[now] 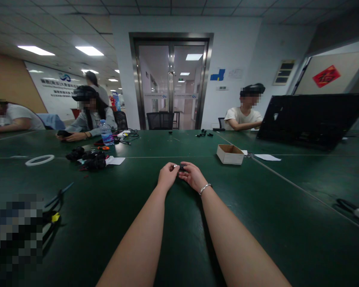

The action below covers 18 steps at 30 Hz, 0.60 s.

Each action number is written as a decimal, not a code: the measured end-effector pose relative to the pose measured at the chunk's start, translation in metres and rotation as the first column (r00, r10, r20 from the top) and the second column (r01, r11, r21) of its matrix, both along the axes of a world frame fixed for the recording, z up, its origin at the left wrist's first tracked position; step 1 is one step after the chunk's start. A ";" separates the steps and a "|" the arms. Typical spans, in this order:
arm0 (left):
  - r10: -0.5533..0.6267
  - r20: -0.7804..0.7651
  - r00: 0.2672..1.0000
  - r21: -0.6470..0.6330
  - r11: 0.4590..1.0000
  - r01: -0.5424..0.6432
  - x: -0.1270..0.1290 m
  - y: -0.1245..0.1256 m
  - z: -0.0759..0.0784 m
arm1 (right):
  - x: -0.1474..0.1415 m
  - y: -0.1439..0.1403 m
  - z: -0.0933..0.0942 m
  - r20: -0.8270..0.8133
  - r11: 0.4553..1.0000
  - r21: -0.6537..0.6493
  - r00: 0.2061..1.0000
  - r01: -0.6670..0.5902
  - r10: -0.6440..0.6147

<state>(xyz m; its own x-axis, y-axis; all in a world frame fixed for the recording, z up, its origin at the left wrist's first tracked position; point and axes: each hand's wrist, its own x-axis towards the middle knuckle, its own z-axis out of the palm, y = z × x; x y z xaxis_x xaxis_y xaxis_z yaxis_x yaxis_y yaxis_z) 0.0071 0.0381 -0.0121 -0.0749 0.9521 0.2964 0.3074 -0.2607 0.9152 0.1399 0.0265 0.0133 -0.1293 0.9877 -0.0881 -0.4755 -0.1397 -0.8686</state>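
Out over the green table, both my arms reach forward and my hands nearly meet. My left hand pinches a small shiny metal piece, partly covered by the fingertips. In my right hand, thumb and fingers close round a small dark object, whose kind is too small to make out. The metal piece and the dark object are side by side; whether they are joined I cannot tell. A silver bracelet circles my right wrist.
An open box stands to the right, near a large black monitor. Black cable bundles, a water bottle and a white ring lie or stand left. Small black parts lie farther back. Several people sit around.
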 end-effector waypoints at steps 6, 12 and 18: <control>0.009 0.080 0.997 -0.031 0.999 -0.007 0.002 -0.001 0.001 | 0.001 0.000 -0.001 0.004 0.999 0.025 0.999 -0.039 0.039; 0.061 0.222 0.973 -0.060 0.997 -0.048 0.001 0.001 0.005 | -0.001 -0.002 -0.004 0.037 0.985 0.149 0.995 -0.092 0.088; 0.074 0.280 0.957 -0.053 0.997 -0.061 0.002 0.001 0.008 | -0.005 -0.002 -0.006 0.101 0.974 0.196 0.990 -0.115 0.097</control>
